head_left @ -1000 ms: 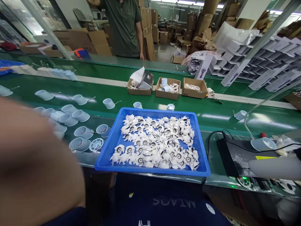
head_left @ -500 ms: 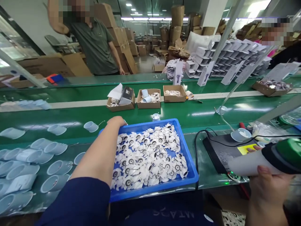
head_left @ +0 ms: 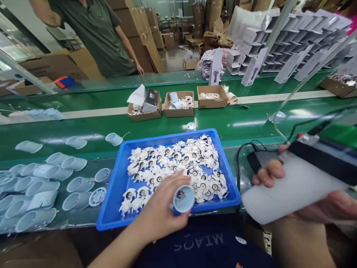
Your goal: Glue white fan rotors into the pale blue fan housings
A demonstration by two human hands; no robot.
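My left hand [head_left: 164, 208] is closed around a light-blue plastic cylinder [head_left: 183, 199], its open end facing me and small wires inside. It is above the front of a blue tray [head_left: 110, 197] of white fan impellers [head_left: 195, 163]. On the right, my right hand [head_left: 309, 201] grips a large frosted-white bottle [head_left: 273, 201] with a black band and a green top; it is tilted and partly blurred. More light-blue cylinders [head_left: 36, 219] lie in rows to the left of the tray.
Beyond the tray runs a green conveyor [head_left: 156, 128] with small cardboard boxes [head_left: 178, 111] of parts. A dark device [head_left: 253, 162] and a black cable [head_left: 238, 160] are right of the tray. A person in a green shirt [head_left: 89, 37] stands across the line.
My left hand has come back from the tray's far edge toward me, with a light-blue cylinder now visible in it. The bottle in my right hand has moved closer and tilted.
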